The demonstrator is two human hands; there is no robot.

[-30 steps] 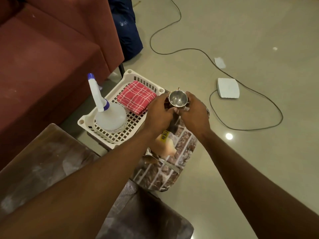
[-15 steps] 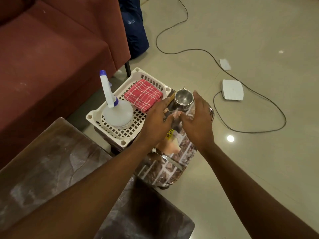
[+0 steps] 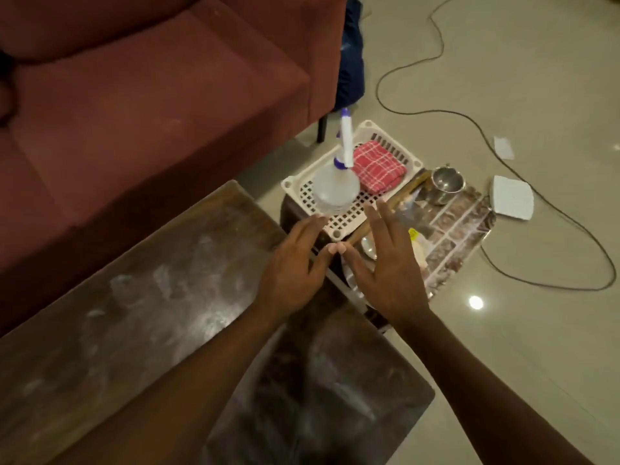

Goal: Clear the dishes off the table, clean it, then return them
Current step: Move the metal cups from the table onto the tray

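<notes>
Head view: cup (image 3: pixel 447 185) stands apart, beyond the fingertips of left hand (image 3: pixel 295 263) and right hand (image 3: pixel 385 263), both spread, empty; perhaps a plate (image 3: pixel 367 248) beneath them.

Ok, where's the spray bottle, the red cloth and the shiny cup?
spray bottle (image 3: pixel 335 188), head view, clear round body.
red cloth (image 3: pixel 379 167), head view, middle of its top.
shiny cup (image 3: pixel 448 184), head view, inside its bowl.
</notes>
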